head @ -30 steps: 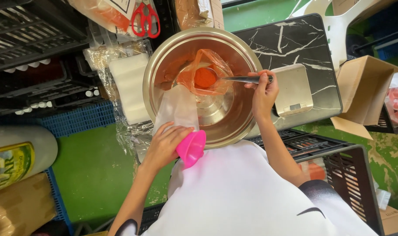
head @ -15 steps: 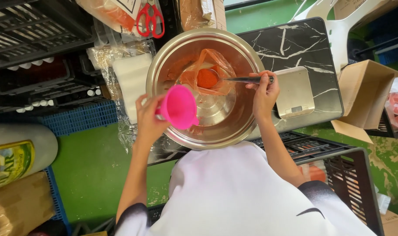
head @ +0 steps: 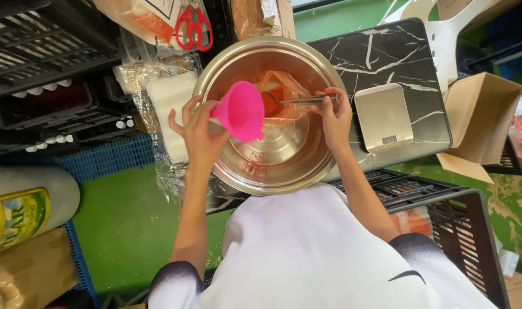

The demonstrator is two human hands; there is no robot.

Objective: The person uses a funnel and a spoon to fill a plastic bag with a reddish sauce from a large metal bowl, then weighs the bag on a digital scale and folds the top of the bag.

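Currently the pink funnel is held tilted over the left part of the steel mixing bowl, wide mouth facing the camera side, spout pointing down and to the right toward the bowl's middle. Left hand is closed on the funnel from the left, fingers wrapped at its rim; the hand itself lies across the bowl's left rim.

Right hand sits at the bowl's right rim, fingers pinched on the handle of a metal spoon. Spoon runs level, leftward from the grip, its head carrying orange-red paste inside a clear plastic bag that rests in the far half of the bowl. Funnel spout is just beside the spoon head, touching or not cannot be told.

Bowl inner wall shows orange-red smears. Bowl stands on the left portion of a black marbled surface. A small steel scale lies on the same surface, near its right edge, just beside the right hand.

Past the left edge: a white block in clear wrap, and red-handled scissors beyond the far left corner. An open cardboard box stands off the right edge.
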